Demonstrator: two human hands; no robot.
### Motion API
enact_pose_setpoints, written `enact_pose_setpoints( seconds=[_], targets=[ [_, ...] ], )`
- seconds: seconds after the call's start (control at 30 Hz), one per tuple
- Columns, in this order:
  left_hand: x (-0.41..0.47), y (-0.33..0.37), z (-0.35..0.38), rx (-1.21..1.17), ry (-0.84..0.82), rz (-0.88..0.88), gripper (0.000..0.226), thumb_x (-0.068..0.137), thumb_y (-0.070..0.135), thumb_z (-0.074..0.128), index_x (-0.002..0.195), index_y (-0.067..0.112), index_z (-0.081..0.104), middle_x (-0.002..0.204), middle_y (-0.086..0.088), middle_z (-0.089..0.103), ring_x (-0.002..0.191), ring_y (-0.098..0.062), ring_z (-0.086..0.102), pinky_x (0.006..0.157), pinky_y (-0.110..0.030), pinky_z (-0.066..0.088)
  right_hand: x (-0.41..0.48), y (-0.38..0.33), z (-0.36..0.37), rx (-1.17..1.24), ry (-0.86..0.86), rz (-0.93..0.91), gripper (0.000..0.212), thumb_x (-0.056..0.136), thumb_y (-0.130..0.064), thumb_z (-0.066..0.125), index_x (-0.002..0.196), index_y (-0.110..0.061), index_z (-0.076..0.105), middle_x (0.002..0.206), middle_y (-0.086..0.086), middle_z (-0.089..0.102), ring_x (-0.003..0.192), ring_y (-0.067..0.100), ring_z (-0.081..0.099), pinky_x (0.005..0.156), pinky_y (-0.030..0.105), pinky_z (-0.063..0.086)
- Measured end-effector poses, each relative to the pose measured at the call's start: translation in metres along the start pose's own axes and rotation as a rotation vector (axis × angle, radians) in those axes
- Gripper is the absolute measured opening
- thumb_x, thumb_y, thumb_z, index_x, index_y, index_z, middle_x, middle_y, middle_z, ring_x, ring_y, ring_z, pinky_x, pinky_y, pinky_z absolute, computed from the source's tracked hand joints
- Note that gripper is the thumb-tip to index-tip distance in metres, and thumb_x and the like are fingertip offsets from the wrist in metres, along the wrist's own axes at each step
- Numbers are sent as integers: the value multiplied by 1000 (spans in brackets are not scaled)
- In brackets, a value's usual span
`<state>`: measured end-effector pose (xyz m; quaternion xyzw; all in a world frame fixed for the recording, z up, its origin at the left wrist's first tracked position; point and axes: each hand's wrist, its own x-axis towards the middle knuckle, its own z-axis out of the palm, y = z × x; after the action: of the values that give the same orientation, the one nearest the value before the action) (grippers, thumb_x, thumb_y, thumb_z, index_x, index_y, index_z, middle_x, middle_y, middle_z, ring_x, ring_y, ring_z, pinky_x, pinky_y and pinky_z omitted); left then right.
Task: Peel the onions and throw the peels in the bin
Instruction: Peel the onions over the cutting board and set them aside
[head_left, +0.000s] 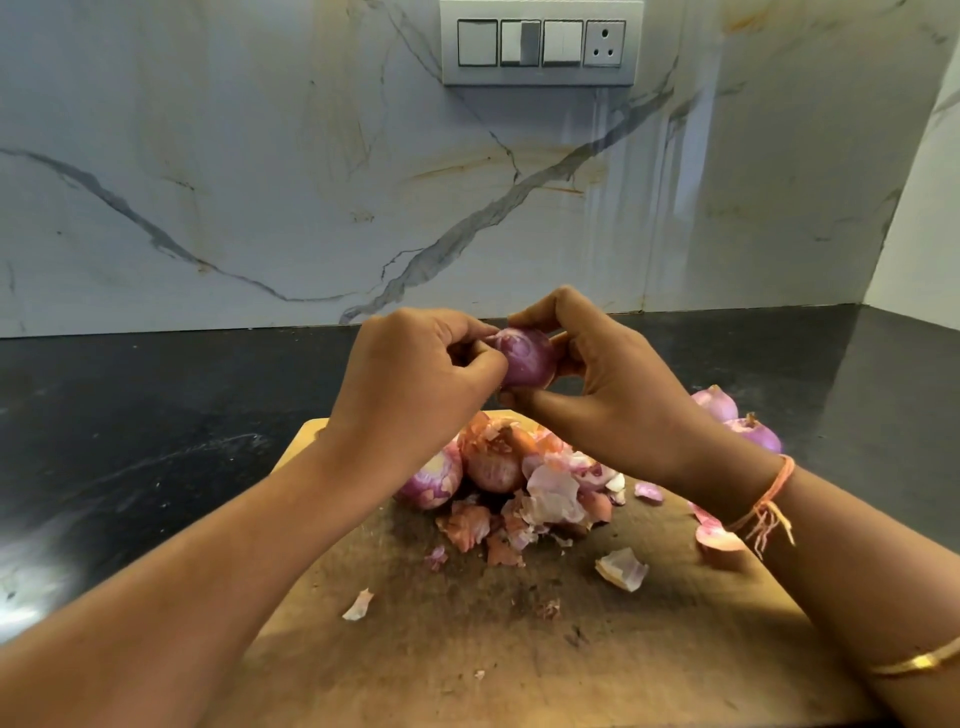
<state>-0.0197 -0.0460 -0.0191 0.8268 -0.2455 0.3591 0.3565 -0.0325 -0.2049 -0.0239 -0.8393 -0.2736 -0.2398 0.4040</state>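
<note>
A small purple onion (527, 358) is held in the air above the wooden cutting board (467, 639). My right hand (608, 384) cups it from the right and below, fingers curled round it. My left hand (421, 374) pinches at the onion's left side with its fingertips. Below the hands, two onions (436, 480) with loose skin lie on the board among a heap of pink and orange peels (550, 499). Two peeled onions (748, 421) rest on the counter past my right wrist. No bin is in view.
Scattered peel scraps (622, 569) lie across the board. The black stone counter (156, 441) stretches to both sides, and a marble wall with a switch panel (540, 44) stands behind it.
</note>
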Motion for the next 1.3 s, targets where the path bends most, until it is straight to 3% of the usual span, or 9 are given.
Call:
enact_pose_setpoints(
  seconds=[0.1,0.23,0.47,0.6,0.73,0.87,1.0,1.17,1.3],
  targets=[
    [2,-4,-1,6,2,21,16,84,14,66,96,14,76,65,12,63,59,6,59,48,-7,43,1,1,-5,166,-44,80,42,79,-11,75,116,-13,55,111,1,64,97,16,66,85,36,57],
    [4,-10,-1,-134,-12,-63,12,88,15,64,86,22,73,71,7,71,61,-11,68,61,-36,59,1,1,-12,487,-113,178,44,78,-11,68,120,-15,57,119,7,63,108,19,63,94,31,52],
    [6,-14,0,-337,-60,-210,24,90,8,57,78,27,68,67,7,70,62,-8,68,63,-25,59,2,3,-14,872,-147,325,54,70,-5,59,123,-6,55,114,12,63,97,18,65,86,26,55],
    [5,-14,1,-285,-114,-245,21,89,10,58,90,27,70,66,4,71,64,-7,69,63,-23,59,3,5,-13,881,-121,352,44,81,11,54,121,-7,55,113,13,63,98,22,66,87,28,56],
    [4,-16,1,-173,-136,-189,14,88,23,60,88,29,72,68,4,71,65,-17,68,65,-39,59,3,6,-14,824,-105,369,41,84,13,54,120,-9,52,117,14,62,104,27,66,87,31,56],
    [2,-10,0,-185,-189,-160,13,88,40,60,87,31,70,73,15,69,71,-3,65,62,-19,55,2,7,-13,581,-111,296,41,83,3,64,118,-15,52,119,12,61,100,25,67,83,33,58],
    [2,-10,1,-159,-185,-152,11,87,34,65,91,26,71,78,17,68,73,1,64,62,-13,51,1,6,-12,397,-136,209,43,85,-1,65,122,-19,53,118,3,60,80,15,67,70,31,58],
    [1,-5,3,-188,-119,-165,10,80,29,69,89,25,70,76,15,70,70,-1,66,64,-16,55,1,4,-4,349,-120,169,44,90,-7,61,132,-18,50,122,0,58,87,11,64,73,26,55],
    [-1,-3,4,-147,-77,-138,16,80,24,71,95,19,73,75,10,71,68,-4,67,64,-22,56,2,5,-2,317,-91,149,41,91,-6,60,130,-13,51,120,5,59,87,18,65,70,24,55]
  ],
)
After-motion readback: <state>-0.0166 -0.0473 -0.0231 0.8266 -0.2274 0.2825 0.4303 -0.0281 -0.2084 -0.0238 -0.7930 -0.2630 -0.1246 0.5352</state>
